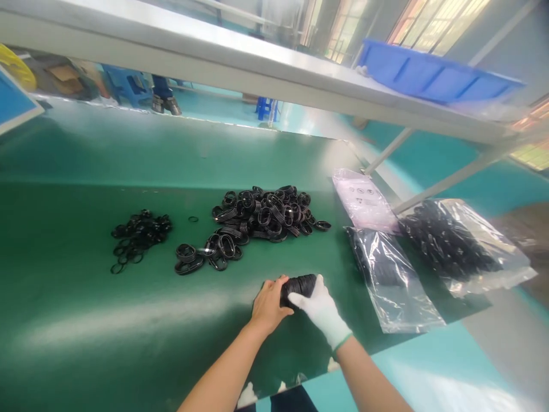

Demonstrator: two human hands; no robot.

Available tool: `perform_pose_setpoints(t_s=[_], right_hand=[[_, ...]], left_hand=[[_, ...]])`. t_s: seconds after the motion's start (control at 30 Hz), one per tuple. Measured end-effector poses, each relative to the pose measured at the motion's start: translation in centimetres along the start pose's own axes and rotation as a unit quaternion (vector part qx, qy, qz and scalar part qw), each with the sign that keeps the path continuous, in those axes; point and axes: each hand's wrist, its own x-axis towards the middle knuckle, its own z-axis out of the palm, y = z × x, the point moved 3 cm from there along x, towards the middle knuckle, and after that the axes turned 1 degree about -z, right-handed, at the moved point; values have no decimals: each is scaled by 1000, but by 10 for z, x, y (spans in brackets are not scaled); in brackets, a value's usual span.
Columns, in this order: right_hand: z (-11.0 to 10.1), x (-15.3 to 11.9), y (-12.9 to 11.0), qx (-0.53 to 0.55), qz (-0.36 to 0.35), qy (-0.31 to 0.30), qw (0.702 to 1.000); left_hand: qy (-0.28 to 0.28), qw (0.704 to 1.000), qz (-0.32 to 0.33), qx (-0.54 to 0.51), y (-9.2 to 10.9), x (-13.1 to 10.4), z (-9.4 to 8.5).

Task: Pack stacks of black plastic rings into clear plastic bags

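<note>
Near the front edge of the green tabletop, a row of black coiled cables or rings (298, 288) is pressed together side by side; I cannot tell exactly which they are. My left hand (269, 304), bare, grips the left end of this row. At its right end my right hand (319, 306), in a white glove with a green cuff, closes round it with the thumb in front. Beyond the hands lies a large heap of black oval coils (266, 214), with several more at its near left. Farther left is a smaller pile of thin black rings (141, 232).
One loose ring (193, 219) lies between the piles. To the right are a clear bag with black contents (394, 280), a pinkish printed bag (364, 197) and a fuller bag (454, 243). A white shelf (240, 57) crosses above, bearing a blue bin (433, 71).
</note>
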Motion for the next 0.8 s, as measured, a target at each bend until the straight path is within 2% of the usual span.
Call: perform_pose_setpoints(t_s=[0.1, 0.17, 0.3, 0.47, 0.6, 0.7, 0.8], right_hand=[[18, -12, -11, -54, 17, 81, 995], [26, -15, -17, -69, 25, 113, 991], [33, -13, -24, -62, 33, 128, 989], [35, -8, -32, -54, 52, 192, 979], [28, -3, -34, -17, 42, 189, 981], [10, -5, -17, 64, 45, 173, 982], [-23, -22, 28, 162, 82, 160, 970]], left_hand=[[4, 1000, 13, -4, -3, 0, 3], [9, 1000, 23, -10, -5, 0, 4], [27, 999, 37, -16, -7, 2, 4], [38, 999, 31, 0, -7, 4, 3], [60, 997, -8, 52, -2, 4, 5], [59, 994, 32, 87, 18, 0, 9], [-9, 991, 116, 62, 59, -4, 19]])
